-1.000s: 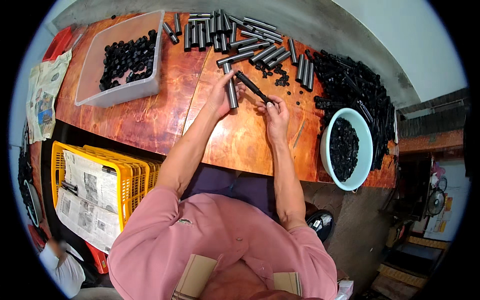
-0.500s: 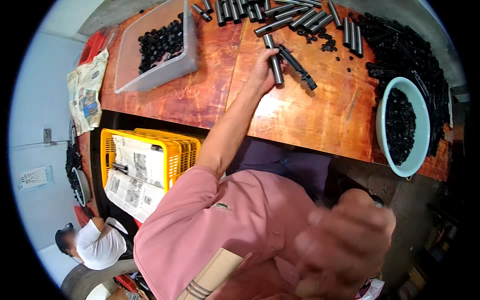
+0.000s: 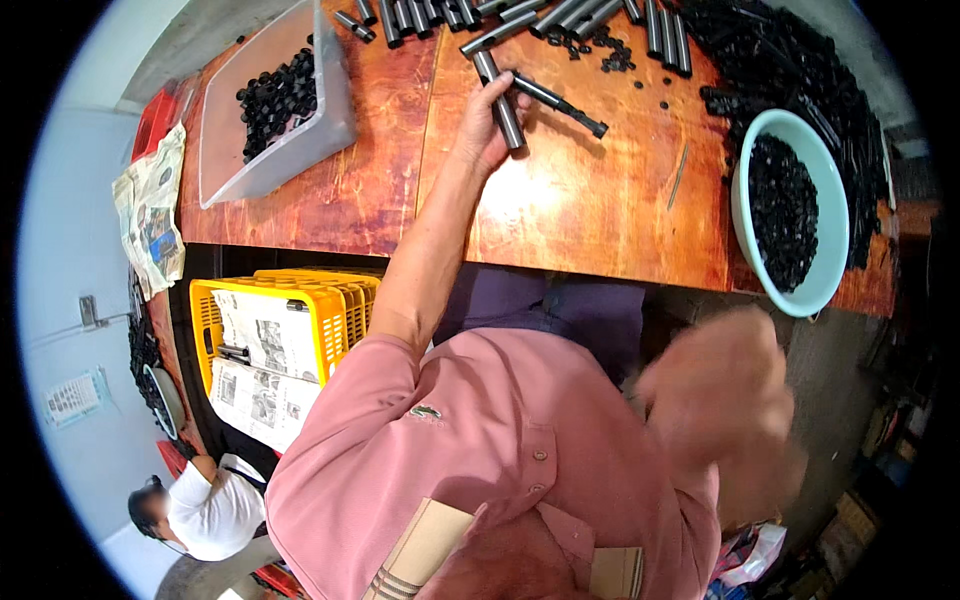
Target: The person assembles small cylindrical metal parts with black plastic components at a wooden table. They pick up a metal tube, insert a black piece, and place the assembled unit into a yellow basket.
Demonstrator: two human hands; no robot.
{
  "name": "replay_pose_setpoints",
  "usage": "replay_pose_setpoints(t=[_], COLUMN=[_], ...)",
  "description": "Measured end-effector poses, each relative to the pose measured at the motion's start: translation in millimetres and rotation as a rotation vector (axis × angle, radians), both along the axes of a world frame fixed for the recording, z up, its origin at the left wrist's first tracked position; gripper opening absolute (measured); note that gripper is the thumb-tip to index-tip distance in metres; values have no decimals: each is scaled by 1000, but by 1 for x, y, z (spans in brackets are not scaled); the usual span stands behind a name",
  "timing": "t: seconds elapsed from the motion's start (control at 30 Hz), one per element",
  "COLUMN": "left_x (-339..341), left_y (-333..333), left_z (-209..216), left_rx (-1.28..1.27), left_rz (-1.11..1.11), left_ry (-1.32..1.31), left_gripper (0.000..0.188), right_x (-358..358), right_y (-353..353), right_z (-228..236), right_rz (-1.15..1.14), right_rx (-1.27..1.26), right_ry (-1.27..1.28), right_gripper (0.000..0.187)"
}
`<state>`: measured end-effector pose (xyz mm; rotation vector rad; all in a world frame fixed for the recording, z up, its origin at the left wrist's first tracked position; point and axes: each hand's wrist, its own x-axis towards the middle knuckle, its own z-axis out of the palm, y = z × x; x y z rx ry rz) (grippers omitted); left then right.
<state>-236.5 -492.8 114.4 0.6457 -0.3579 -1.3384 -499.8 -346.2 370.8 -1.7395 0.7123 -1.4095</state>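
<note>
My left hand (image 3: pixel 487 125) is closed round a silver metal tube (image 3: pixel 487 68) with black ends, held over the wooden table. From beside its fingers a slim black rod-like part (image 3: pixel 560 103) points out to the right. Its near end lies by the thumb and fingertips, and it seems to be in the same grip. My right hand (image 3: pixel 725 385) is raised over my right side, off the table and close to the camera. Motion smears its fingers, and whether anything is in them does not show.
Silver tubes (image 3: pixel 585 15) lie along the far edge, with small black caps (image 3: pixel 612 55) beside them. A clear bin (image 3: pixel 335 105) of black pieces stands left. At right, a pale blue basin (image 3: pixel 742 200) sits by piled black parts (image 3: pixel 850 130). Below is a yellow crate (image 3: pixel 330 335).
The view has shifted, so the table's things sit further left and higher. The black part has turned more level beside the tube. My right hand, blurred in both frames, has changed pose.
</note>
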Motion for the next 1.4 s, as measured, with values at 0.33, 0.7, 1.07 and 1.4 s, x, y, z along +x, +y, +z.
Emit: replay_pose_setpoints(t=[0.33, 0.7, 1.07, 1.4], left_x=[-6, -12, 3, 7], left_y=[13, 7, 3, 4], left_z=[19, 21, 14, 11], left_rx=[-163, -31, -168, -224], left_rz=[-78, -146, -35, -24], left_ry=[64, 10, 413, 475], left_gripper=[32, 37, 38, 37], right_x=[85, 78, 58, 80], right_y=[-140, -176, -91, -90], right_z=[-186, -172, -207, -207], right_rz=[61, 57, -1, 28], right_rx=[858, 619, 243, 150], right_ry=[-50, -89, 544, 670], right_gripper=[45, 27, 31, 30])
